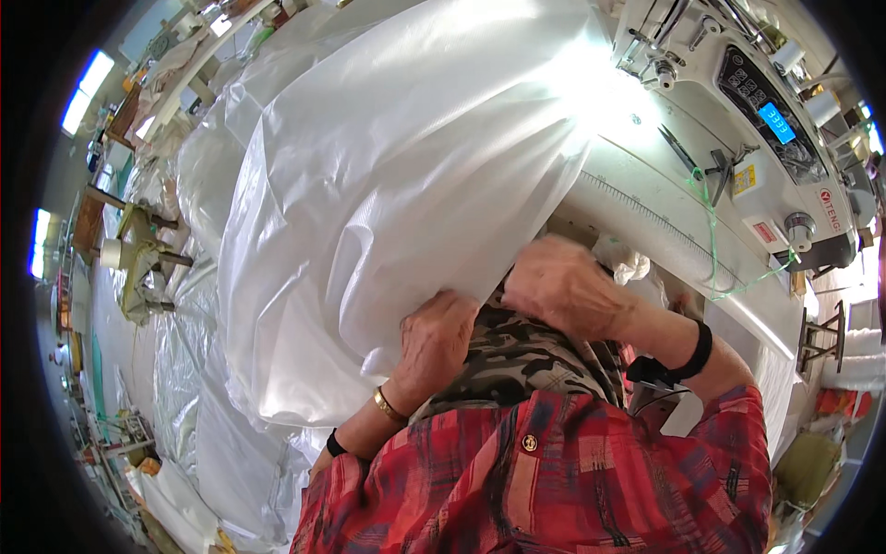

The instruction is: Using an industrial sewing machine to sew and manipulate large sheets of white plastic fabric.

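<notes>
A large glossy white plastic sheet (397, 166) spreads from the lit needle area of a sewing machine (775, 138) down over my left side, creased and bunched near my lap. My left hand (438, 334) is closed on its near edge, fingers curled into the material. Just to the right, beside the same edge, my right hand (568, 288) is curled closed and slightly blurred. Its fingertips are turned away, so whatever they hold is hidden. Both hands hover over my camouflage-patterned lap (517, 355).
On the white machine bed (637, 208), marked with a ruler scale, lie dark thread snips (680, 150) and loose green thread (712, 231). A crumpled white bit (628, 260) shows beneath its near edge. More clear plastic (189, 369) heaps on the left, near a wooden stand (138, 249).
</notes>
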{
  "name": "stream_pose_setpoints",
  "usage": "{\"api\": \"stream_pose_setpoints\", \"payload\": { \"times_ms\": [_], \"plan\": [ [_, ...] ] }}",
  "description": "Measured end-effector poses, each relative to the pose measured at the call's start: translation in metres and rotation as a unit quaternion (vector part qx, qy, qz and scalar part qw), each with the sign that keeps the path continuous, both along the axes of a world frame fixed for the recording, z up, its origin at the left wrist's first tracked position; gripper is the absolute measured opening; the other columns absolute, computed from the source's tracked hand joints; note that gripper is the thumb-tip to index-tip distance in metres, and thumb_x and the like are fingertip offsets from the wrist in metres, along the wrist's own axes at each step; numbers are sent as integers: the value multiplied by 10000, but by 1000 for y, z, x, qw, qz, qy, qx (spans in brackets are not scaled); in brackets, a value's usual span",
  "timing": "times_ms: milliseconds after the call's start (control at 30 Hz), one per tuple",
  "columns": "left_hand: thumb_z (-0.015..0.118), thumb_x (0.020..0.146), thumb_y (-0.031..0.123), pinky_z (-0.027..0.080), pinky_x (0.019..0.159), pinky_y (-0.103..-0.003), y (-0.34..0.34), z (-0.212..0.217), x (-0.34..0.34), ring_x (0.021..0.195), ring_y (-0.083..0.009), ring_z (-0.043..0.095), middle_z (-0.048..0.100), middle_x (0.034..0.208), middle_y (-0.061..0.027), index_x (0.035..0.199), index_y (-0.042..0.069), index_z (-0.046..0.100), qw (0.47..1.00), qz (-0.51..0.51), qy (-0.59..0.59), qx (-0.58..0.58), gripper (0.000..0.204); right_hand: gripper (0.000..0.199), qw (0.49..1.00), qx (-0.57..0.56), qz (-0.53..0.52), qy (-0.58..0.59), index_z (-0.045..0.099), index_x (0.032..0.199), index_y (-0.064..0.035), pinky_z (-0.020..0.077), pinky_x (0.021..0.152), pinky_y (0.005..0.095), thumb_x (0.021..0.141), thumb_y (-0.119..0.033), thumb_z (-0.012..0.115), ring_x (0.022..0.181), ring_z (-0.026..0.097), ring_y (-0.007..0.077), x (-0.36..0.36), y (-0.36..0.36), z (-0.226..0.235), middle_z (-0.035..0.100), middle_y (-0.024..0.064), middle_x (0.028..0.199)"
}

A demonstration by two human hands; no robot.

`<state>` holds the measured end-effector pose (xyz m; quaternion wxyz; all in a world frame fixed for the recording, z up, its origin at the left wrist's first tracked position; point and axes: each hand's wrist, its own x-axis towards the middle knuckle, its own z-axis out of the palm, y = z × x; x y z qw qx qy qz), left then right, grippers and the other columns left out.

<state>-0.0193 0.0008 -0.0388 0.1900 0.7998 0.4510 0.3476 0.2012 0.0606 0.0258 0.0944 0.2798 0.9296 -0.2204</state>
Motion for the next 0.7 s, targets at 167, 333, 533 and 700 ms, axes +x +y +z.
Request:
{"api": "stream_pose_setpoints", "payload": {
  "times_ms": [167,333,533,700],
  "plan": [
    [584,923,1,450,602,-291,-9,0,1,637,-176,559,610,817,-105,989,-12,633,972,40,-136,-185,83,109,931,253,-51,258,570,872,-70,423,914,439,882,-158,632,936,589,275,8,18,-9,603,74,857],
    [543,957,-10,431,614,-239,-16,3,6,710,-59,517,594,863,15,1114,-24,636,921,68,-267,-274,183,109,938,197,-76,275,566,883,-73,412,917,425,872,-146,646,933,584,279,4,20,-16,603,82,868],
    [600,906,-32,383,592,-214,-15,19,15,677,-52,460,551,850,9,1161,10,639,948,41,-236,-210,261,145,944,209,-59,248,575,891,-76,412,929,412,851,-174,675,964,576,269,6,10,-15,599,71,920],
    [722,845,33,373,551,-290,-10,11,23,619,-119,480,504,762,-32,1025,24,673,973,92,-168,-128,187,162,940,228,-38,251,589,898,-79,415,931,413,838,-193,688,974,563,257,8,10,-16,596,68,970]
  ]
}}
